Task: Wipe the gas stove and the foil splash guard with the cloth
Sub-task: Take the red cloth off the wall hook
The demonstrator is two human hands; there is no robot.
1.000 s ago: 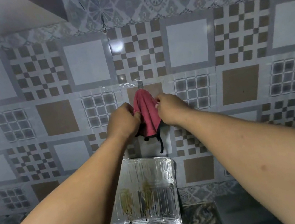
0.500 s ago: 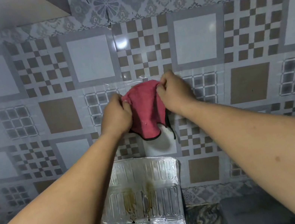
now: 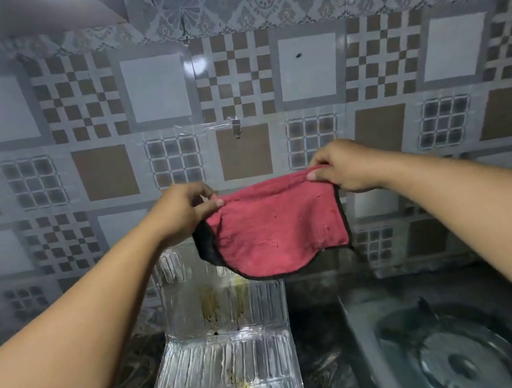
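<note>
Stretching a red cloth point(image 3: 279, 225) at mid-frame, the left hand point(image 3: 182, 212) and right hand point(image 3: 344, 168) each pinch an upper corner; the black-edged cloth hangs spread, its lower hem curving above the foil guard point(image 3: 233, 362). The ribbed foil, lower centre, shows brown and yellow stains on both panels. The stove point(image 3: 462, 345) sits lower right on the dark bench point(image 3: 326, 369). A bare hook point(image 3: 236, 127) sits on the tiled wall point(image 3: 154, 88) above.
</note>
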